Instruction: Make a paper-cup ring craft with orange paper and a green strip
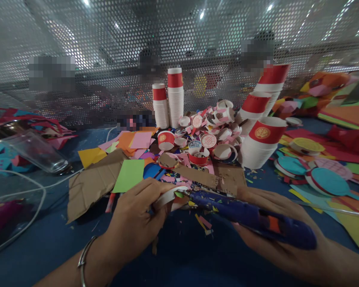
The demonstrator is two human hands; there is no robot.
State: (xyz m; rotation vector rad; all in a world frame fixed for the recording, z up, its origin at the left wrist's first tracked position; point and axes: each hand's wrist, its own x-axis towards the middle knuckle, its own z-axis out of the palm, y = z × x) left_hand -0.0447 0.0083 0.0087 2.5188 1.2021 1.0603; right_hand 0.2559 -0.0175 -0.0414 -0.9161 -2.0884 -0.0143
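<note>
My left hand [134, 223], with a bracelet at the wrist, pinches a small white paper piece [167, 198] near the centre. Its fingers are closed round the piece. My right hand [275, 227] is wrapped round a dark blue glue gun [242, 213], whose tip points left and meets the edge of the white piece. A bit of green shows at the tip. Just behind my hands are cardboard strips [197, 176] and a green paper sheet [128, 175].
Stacks of red and white paper cups [259, 149] stand behind, beside a heap of cut cup pieces [208, 140]. A clear glass [37, 153] and a white cable [43, 191] are at left. Blue paper discs [327, 180] lie at right. A perforated metal screen [107, 44] rises behind.
</note>
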